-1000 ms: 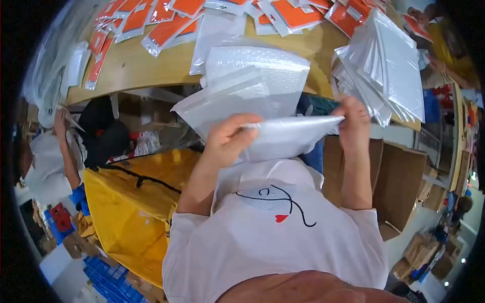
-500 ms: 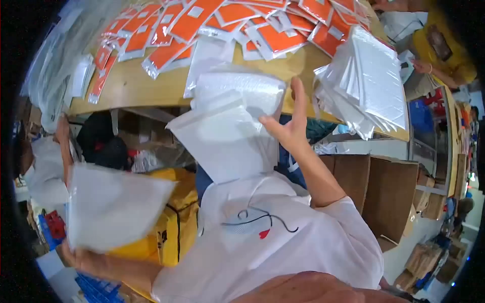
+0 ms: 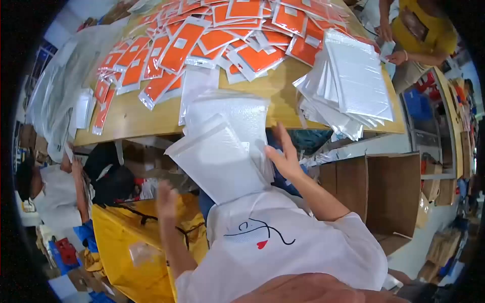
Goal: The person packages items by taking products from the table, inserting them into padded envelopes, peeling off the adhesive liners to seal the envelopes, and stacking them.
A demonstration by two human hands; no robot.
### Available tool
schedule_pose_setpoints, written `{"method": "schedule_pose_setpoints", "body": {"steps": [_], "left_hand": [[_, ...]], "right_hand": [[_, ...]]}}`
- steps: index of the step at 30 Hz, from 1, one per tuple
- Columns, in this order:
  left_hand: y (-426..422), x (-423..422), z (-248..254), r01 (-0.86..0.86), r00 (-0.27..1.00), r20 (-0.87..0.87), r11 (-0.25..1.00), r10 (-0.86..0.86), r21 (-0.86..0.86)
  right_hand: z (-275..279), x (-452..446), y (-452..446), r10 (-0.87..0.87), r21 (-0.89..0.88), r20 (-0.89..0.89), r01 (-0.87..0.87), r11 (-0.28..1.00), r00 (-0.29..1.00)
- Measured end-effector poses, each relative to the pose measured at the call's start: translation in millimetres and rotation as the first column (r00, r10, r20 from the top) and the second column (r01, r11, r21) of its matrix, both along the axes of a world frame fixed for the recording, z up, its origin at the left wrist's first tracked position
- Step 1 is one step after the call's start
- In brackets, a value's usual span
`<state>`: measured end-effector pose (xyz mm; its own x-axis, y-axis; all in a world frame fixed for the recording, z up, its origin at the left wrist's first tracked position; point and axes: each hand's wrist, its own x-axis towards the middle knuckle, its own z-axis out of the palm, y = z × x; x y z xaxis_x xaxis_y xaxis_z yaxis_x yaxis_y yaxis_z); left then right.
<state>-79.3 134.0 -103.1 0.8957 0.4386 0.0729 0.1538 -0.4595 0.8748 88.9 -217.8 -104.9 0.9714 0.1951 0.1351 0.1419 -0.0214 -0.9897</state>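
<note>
White padded envelopes (image 3: 214, 156) lean between the table edge and the person's shirt, over more bubble envelopes (image 3: 242, 113). Beside their right edge is my right hand (image 3: 285, 159), its thumb and fingers apart and nothing held. My left hand (image 3: 167, 202), smeared by motion, is over the yellow bag (image 3: 126, 242); its fingers cannot be made out and no envelope shows in it. A tall stack of white bubble envelopes (image 3: 358, 81) lies on the table's right part. Many orange packets in clear sleeves (image 3: 182, 45) cover the back of the table (image 3: 283, 96).
An open cardboard box (image 3: 389, 197) stands at the right below the table. A co-worker in yellow (image 3: 424, 30) is at the back right, another in a light shirt (image 3: 55, 192) at the left. Clear plastic sheeting (image 3: 65, 81) hangs over the table's left end.
The envelope that was in both hands, then in my left hand over the yellow bag, has left the hand. My left hand has moved up and inward. The view shows more of the table.
</note>
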Motion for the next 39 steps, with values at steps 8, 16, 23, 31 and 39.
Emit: {"method": "schedule_pose_setpoints", "body": {"steps": [8,16,23,31,39], "left_hand": [[-112.1,113.2,16.7,0.112,0.961,-0.161,0.849,-0.225,-0.517],[-116.6,95.0,-16.5,-0.002,1.0,-0.025,0.974,-0.004,-0.226],[-114.4,112.9,61.2,0.132,0.814,0.457,0.881,-0.358,0.454],[-128.0,162.2,49.2,0.171,0.85,0.379,0.873,-0.366,0.457],[-125.9,168.1,49.6,0.216,0.863,0.361,0.904,-0.354,0.37]], "right_hand": [[9.8,-14.1,1.1,0.371,-0.048,-0.236,-0.392,0.919,0.898],[76.3,17.6,-9.7,-0.117,-0.321,0.392,0.255,0.912,0.912],[128.9,190.0,52.4,-0.314,-0.222,0.464,0.452,0.864,0.828],[62.7,381.2,9.3,-0.115,-0.356,0.928,0.934,0.014,0.355],[149.3,341.3,29.9,-0.476,-0.167,0.758,0.839,0.518,0.445]]}}
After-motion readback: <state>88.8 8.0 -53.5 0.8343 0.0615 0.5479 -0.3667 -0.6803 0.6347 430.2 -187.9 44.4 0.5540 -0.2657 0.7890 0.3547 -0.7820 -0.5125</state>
